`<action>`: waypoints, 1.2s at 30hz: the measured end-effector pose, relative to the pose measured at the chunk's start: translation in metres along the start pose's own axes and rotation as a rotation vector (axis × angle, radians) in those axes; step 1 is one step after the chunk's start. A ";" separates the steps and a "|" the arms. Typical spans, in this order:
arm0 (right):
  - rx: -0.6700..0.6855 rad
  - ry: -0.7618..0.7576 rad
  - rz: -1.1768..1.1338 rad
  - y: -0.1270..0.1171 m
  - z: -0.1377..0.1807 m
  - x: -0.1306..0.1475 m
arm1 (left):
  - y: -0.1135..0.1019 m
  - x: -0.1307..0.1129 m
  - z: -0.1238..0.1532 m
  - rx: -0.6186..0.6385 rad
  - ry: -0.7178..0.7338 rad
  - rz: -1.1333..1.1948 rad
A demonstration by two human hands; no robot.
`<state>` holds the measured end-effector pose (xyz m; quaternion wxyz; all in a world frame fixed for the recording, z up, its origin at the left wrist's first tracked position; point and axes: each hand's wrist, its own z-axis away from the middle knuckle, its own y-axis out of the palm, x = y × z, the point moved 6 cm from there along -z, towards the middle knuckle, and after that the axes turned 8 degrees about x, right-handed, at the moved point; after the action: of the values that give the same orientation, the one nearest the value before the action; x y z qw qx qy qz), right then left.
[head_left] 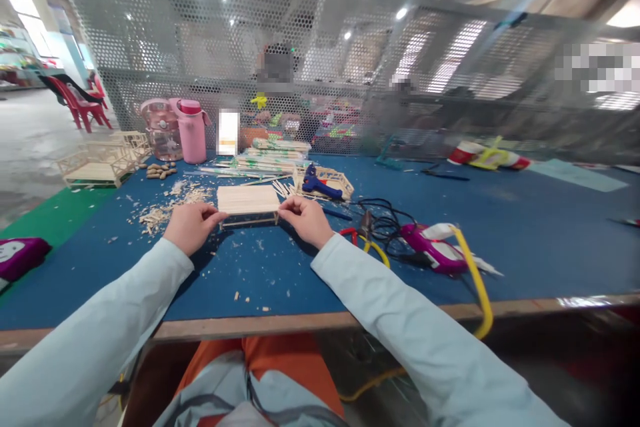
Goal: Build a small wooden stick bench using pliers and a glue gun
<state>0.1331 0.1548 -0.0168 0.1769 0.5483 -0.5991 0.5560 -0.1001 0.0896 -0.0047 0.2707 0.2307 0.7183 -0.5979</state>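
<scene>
A small model platform of pale wooden sticks (pixel 249 200) stands on the blue table mat, its flat slatted top facing up and thin rails below. At its left front corner, my left hand (pixel 193 225) pinches the edge between thumb and fingers. My right hand (pixel 307 219) grips the opposite front corner in the same way. Behind the right hand lies a blue glue gun (pixel 320 183), resting on another stick-built frame (pixel 345 185). Wood scraps and shavings (pixel 167 210) are scattered to the left of the platform.
Wrapped stick bundles (pixel 270 159), a pink bottle (pixel 192 133) and peanuts (pixel 161 171) are at the back. Finished-looking stick models (pixel 95 167) stand far left. Right of my hands lie black cables (pixel 387 217), a purple-and-white tool (pixel 440 250) and a yellow hose (pixel 475 280). A perforated metal screen (pixel 340 107) borders the table.
</scene>
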 end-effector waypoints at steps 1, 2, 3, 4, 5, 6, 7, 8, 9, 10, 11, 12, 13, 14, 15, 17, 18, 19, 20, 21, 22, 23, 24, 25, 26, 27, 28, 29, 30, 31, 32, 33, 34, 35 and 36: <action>-0.003 0.003 0.000 0.000 0.000 0.000 | 0.001 -0.002 0.000 -0.004 0.006 -0.037; -0.003 0.006 0.001 0.000 0.000 -0.001 | 0.002 -0.003 0.001 -0.007 0.008 -0.069; -0.003 0.010 0.001 0.000 0.000 -0.001 | 0.003 -0.004 0.000 -0.007 0.009 -0.095; -0.001 0.014 0.000 0.000 0.000 -0.001 | 0.003 -0.004 0.000 -0.006 0.011 -0.116; 0.001 0.019 -0.002 0.000 0.000 -0.001 | 0.004 -0.004 0.000 -0.004 0.015 -0.133; 0.003 0.023 -0.005 0.001 0.000 -0.001 | 0.004 -0.004 0.000 -0.004 0.018 -0.148; 0.005 0.027 -0.009 0.001 0.000 -0.001 | 0.004 -0.004 0.000 -0.003 0.020 -0.159; 0.007 0.030 -0.014 0.001 0.000 -0.002 | 0.004 -0.004 0.000 -0.003 0.021 -0.169; 0.011 0.033 -0.019 0.001 0.000 -0.002 | 0.005 -0.004 0.000 -0.002 0.021 -0.177; 0.017 0.034 -0.025 0.002 0.000 -0.002 | 0.005 -0.004 0.000 -0.002 0.020 -0.184; 0.025 0.035 -0.031 0.002 0.000 -0.002 | 0.005 -0.004 0.000 -0.002 0.019 -0.190; 0.034 0.036 -0.038 0.002 0.001 -0.002 | 0.005 -0.004 0.001 0.000 0.018 -0.196; 0.044 0.038 -0.047 0.003 0.001 -0.003 | 0.005 -0.004 0.001 0.002 0.018 -0.201; 0.054 0.041 -0.057 0.003 0.001 -0.003 | 0.005 -0.004 0.001 0.003 0.019 -0.206; 0.063 0.045 -0.068 0.004 0.002 -0.003 | 0.005 -0.004 0.001 0.004 0.020 -0.210; 0.078 0.055 -0.093 0.005 0.002 -0.004 | 0.004 -0.004 0.002 0.005 0.022 -0.219; 0.084 0.061 -0.105 0.006 0.002 -0.004 | 0.003 -0.004 0.002 0.006 0.023 -0.223; 0.088 0.067 -0.117 0.006 0.002 -0.004 | 0.003 -0.005 0.003 0.006 0.023 -0.227; 0.091 0.072 -0.129 0.006 0.002 -0.004 | 0.002 -0.005 0.003 0.008 0.021 -0.231; 0.093 0.077 -0.139 0.007 0.002 -0.004 | 0.002 -0.006 0.004 0.011 0.019 -0.234; 0.092 0.081 -0.149 0.007 0.002 -0.003 | 0.002 -0.006 0.004 0.016 0.015 -0.237; 0.090 0.086 -0.159 0.007 0.002 -0.004 | 0.002 -0.006 0.005 0.024 0.009 -0.240; 0.085 0.090 -0.167 0.008 0.002 -0.004 | 0.003 -0.006 0.005 0.034 0.003 -0.242; 0.077 0.095 -0.175 0.008 0.002 -0.005 | 0.004 -0.006 0.005 0.047 -0.003 -0.243; 0.068 0.099 -0.183 0.008 0.001 -0.006 | 0.005 -0.006 0.005 0.060 -0.010 -0.243; 0.059 0.103 -0.190 0.008 0.001 -0.007 | 0.006 -0.006 0.005 0.072 -0.016 -0.243; 0.051 0.106 -0.197 0.008 0.000 -0.008 | 0.006 -0.005 0.004 0.080 -0.021 -0.242; 0.044 0.109 -0.203 0.008 0.000 -0.009 | 0.007 -0.005 0.004 0.085 -0.025 -0.240; 0.041 0.110 -0.208 0.008 -0.001 -0.011 | 0.007 -0.005 0.004 0.087 -0.027 -0.238; 0.042 0.111 -0.213 0.008 -0.001 -0.011 | 0.007 -0.004 0.003 0.086 -0.029 -0.237; 0.045 0.111 -0.217 0.008 -0.001 -0.012 | 0.007 -0.004 0.003 0.081 -0.030 -0.235; 0.052 0.111 -0.222 0.008 -0.002 -0.012 | 0.006 -0.004 0.003 0.073 -0.030 -0.233; 0.062 0.109 -0.227 0.009 -0.002 -0.012 | 0.005 -0.004 0.003 0.062 -0.029 -0.230; 0.071 0.107 -0.232 0.009 -0.002 -0.012 | 0.005 -0.004 0.003 0.049 -0.027 -0.227; 0.080 0.103 -0.236 0.009 -0.002 -0.011 | 0.004 -0.004 0.003 0.037 -0.025 -0.224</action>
<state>0.1283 0.1600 -0.0296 0.2496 0.5924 -0.4980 0.5821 -0.0941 0.0872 -0.0052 0.2070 0.1466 0.7250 -0.6403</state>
